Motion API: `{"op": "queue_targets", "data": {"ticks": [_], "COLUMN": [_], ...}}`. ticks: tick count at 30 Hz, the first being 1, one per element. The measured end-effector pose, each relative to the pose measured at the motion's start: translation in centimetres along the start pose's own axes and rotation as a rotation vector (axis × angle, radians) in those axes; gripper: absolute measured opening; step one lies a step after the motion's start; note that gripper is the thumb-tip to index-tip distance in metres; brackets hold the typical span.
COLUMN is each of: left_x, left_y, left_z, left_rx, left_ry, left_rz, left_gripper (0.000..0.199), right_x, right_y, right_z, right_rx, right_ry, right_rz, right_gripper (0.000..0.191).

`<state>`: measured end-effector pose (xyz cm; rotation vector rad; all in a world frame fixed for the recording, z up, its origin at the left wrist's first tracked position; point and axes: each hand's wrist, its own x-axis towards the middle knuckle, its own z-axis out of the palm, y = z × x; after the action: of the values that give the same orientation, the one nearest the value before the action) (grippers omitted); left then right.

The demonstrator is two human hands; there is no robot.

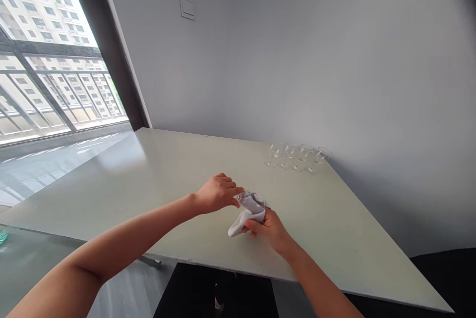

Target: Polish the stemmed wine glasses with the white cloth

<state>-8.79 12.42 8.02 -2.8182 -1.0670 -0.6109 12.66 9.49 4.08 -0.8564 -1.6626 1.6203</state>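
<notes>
A white cloth is bunched in my right hand, whose thumb and fingers press it against a clear glass. Part of the cloth lies over the glass or inside it, and a loose fold hangs to the lower left. My left hand reaches in from the left, its fingers closed on the near-left side of the glass. Cloth and fingers hide much of the glass, so its full shape does not show. Both hands are above the front part of the pale table.
Several stemmed glasses stand in a row near the table's back right edge, close to the grey wall. A large window is on the left. Below the front edge, dark clothing shows.
</notes>
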Motion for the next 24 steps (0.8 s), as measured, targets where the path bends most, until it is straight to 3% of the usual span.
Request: {"op": "queue_targets", "data": {"ticks": [3, 5, 9, 12, 14, 17, 20, 22, 23, 24], "left_x": [-0.1, -0.3, -1.2, -1.8, -1.8, -1.7, -1.4, -1.4, -1.4, -1.4], "left_y": [0.3, 0.8, 1.9, 1.7, 1.3, 0.7, 0.5, 0.6, 0.8, 1.1], "left_z": [-0.6, -0.9, -0.5, -0.2, -0.5, -1.8, -3.0, -3.4, -3.4, -3.4], "left_rx": [-0.24, -0.232, 0.159, 0.25, 0.164, -0.133, -0.566, -0.778, -0.807, -0.769], "left_ry": [-0.19, -0.236, 0.0, 0.066, 0.047, -0.056, -0.347, -0.541, -0.561, -0.509], "left_rz": [-0.122, -0.17, -0.085, 0.067, 0.074, -0.056, -0.177, -0.227, -0.262, -0.305], "left_gripper": [0.033, 0.031, 0.036, 0.034, 0.033, 0.04, 0.04, 0.04, 0.041, 0.041], "right_x": [0.0, 0.3, 0.6, 0.3, -0.2, -0.9, -1.1, -1.0, -0.8, -0.7], "right_y": [0.4, 0.6, 0.0, -0.7, -1.1, -2.2, -3.6, -4.2, -4.3, -4.2], "right_z": [0.5, 0.8, 1.7, 2.9, 3.4, 2.9, 1.3, 0.2, -0.1, -0.3], "right_rx": [-0.008, 0.079, 0.428, 0.546, 0.366, -0.178, -0.595, -0.617, -0.551, -0.449], "right_ry": [0.031, 0.046, 0.175, 0.249, 0.228, 0.087, -0.097, -0.196, -0.207, -0.184], "right_rz": [-0.013, 0.043, 0.163, 0.202, 0.139, -0.141, -0.381, -0.354, -0.296, -0.228], "right_gripper": [0.026, 0.029, 0.031, 0.031, 0.032, 0.028, 0.021, 0.021, 0.021, 0.022]}}
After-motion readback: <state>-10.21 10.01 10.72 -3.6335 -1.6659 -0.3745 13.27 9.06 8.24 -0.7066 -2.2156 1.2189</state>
